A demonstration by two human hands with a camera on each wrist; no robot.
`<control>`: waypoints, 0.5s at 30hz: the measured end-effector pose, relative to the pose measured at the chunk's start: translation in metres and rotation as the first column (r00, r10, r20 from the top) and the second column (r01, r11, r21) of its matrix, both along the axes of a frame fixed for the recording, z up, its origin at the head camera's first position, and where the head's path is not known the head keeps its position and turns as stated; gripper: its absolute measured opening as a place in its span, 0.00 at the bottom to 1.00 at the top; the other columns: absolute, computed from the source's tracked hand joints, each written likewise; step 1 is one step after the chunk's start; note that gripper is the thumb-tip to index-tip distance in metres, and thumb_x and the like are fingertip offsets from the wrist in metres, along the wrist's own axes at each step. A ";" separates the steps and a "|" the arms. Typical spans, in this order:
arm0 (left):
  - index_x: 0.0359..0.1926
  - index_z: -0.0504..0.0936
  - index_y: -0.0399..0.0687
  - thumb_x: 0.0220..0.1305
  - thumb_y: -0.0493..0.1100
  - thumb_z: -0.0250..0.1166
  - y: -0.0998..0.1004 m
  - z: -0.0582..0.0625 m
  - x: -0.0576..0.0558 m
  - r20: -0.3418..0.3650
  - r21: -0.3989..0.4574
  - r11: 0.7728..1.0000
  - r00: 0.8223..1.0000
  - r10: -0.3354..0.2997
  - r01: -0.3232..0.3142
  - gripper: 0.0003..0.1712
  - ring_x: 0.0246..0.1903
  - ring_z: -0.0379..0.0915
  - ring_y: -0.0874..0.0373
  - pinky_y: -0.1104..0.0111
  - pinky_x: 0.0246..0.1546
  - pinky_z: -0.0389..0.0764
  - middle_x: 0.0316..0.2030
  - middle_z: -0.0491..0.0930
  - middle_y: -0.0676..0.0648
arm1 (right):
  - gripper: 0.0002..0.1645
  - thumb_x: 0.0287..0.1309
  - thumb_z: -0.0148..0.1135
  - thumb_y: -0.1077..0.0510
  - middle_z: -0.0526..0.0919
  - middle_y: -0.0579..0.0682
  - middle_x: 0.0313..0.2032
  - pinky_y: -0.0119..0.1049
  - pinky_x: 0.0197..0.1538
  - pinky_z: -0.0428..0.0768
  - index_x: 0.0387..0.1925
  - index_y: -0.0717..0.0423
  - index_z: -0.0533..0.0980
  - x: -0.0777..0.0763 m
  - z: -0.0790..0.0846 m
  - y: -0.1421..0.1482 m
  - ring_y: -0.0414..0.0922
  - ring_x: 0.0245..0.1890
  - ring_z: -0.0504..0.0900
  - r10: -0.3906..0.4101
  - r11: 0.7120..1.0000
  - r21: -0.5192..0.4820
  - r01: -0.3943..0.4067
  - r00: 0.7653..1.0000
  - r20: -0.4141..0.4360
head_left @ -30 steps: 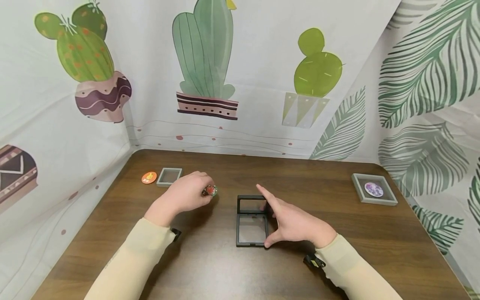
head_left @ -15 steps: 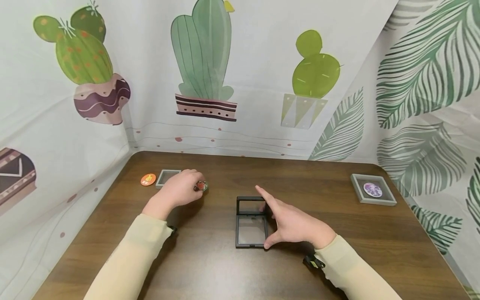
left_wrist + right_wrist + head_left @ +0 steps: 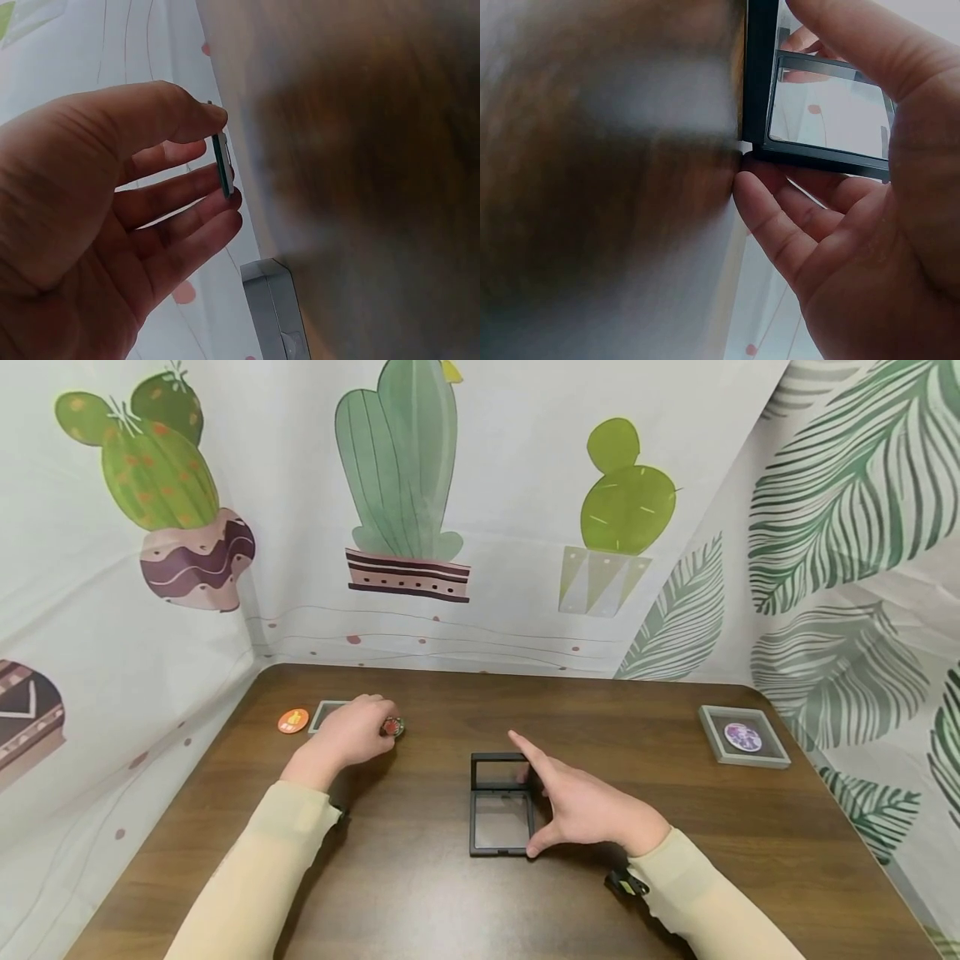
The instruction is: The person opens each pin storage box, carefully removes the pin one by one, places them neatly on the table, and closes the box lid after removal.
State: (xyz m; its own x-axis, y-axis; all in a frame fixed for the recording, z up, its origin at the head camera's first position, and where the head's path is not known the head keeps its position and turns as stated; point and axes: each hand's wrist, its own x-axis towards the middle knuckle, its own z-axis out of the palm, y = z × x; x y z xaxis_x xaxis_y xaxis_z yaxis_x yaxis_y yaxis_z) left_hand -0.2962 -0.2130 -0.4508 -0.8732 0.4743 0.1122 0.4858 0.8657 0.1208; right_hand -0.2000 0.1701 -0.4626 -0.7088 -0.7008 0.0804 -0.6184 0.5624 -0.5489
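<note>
Between its thumb and fingertips, my left hand (image 3: 348,732) pinches a small round badge (image 3: 392,727) with a red and green print. The left wrist view shows this badge edge-on, its thin green rim (image 3: 220,157) toward the palm. Near that hand lies a grey square display frame (image 3: 322,714), partly covered by it. My right hand (image 3: 588,800) holds a black hinged display frame (image 3: 472,827) that stands on the table with its lid raised. The thumb is at the front right corner, while the other fingers reach behind the lid (image 3: 832,157).
An orange round badge (image 3: 293,721) lies at the table's far left. At the far right is another grey frame (image 3: 716,747) with a purple round badge (image 3: 743,737) in it. A cloth with printed cacti (image 3: 517,527) hangs behind the brown table (image 3: 420,893).
My left hand has moved left with the badge, closer to the grey frame, which it now covers more. The right hand and the black frame stay in place.
</note>
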 end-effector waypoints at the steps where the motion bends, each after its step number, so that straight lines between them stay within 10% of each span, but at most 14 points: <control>1: 0.42 0.81 0.48 0.52 0.41 0.67 -0.001 0.000 -0.001 0.001 0.001 1.000 1.000 -0.001 0.001 0.14 0.41 0.72 0.52 0.57 0.38 0.75 0.37 0.77 0.50 | 0.89 0.26 0.82 0.34 0.73 0.42 0.54 0.34 0.40 0.75 0.76 0.34 0.26 0.000 0.000 0.000 0.41 0.34 0.74 -0.002 1.000 0.002 0.002 1.000 0.001; 15: 0.43 0.82 0.45 0.49 0.40 0.69 -0.010 -0.002 -0.007 -0.028 -0.022 1.000 1.000 0.013 -0.014 0.17 0.42 0.74 0.50 0.54 0.43 0.76 0.38 0.79 0.48 | 0.88 0.27 0.82 0.34 0.73 0.42 0.54 0.33 0.39 0.74 0.77 0.38 0.28 -0.002 -0.002 0.000 0.40 0.32 0.73 0.008 1.000 -0.005 -0.008 1.000 -0.005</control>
